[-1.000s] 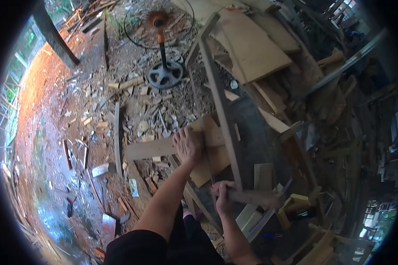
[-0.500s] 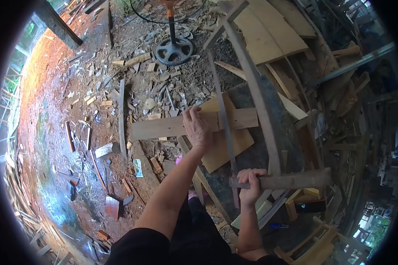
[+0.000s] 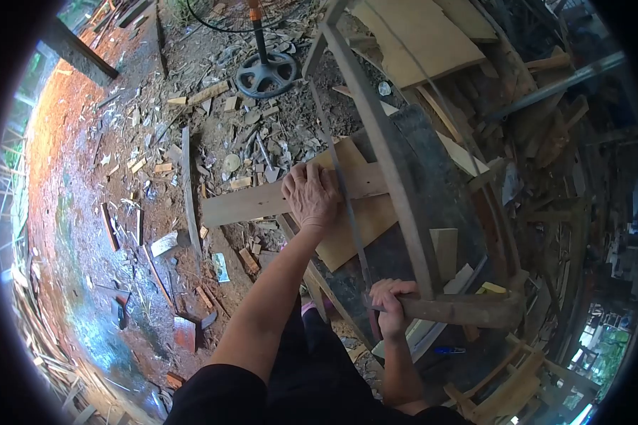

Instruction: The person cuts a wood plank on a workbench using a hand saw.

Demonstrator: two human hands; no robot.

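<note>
My left hand [image 3: 312,198] lies across a long wooden board [image 3: 244,204], its fingers bent over the far edge and pressing down. Under the board is a square piece of plywood [image 3: 358,237] on a dark bench top [image 3: 429,170]. My right hand [image 3: 391,306] is wrapped round the near end of a wooden frame saw [image 3: 379,142], at the handle. The thin saw blade [image 3: 349,202] crosses the board just right of my left hand. Whether its teeth are in a cut is too small to tell.
Beyond the bench stands a fan base [image 3: 266,75] among wood scraps. Large plywood sheets [image 3: 422,39] lean at the far right. A blue object [image 3: 449,350] and pale offcuts [image 3: 444,251] lie on the right. A narrow plank [image 3: 191,184] rests on the littered ground.
The saw has come nearer to my body, with my right hand still round it. My left hand now lies flatter over the board, fingers more spread. The view has shifted slightly.
</note>
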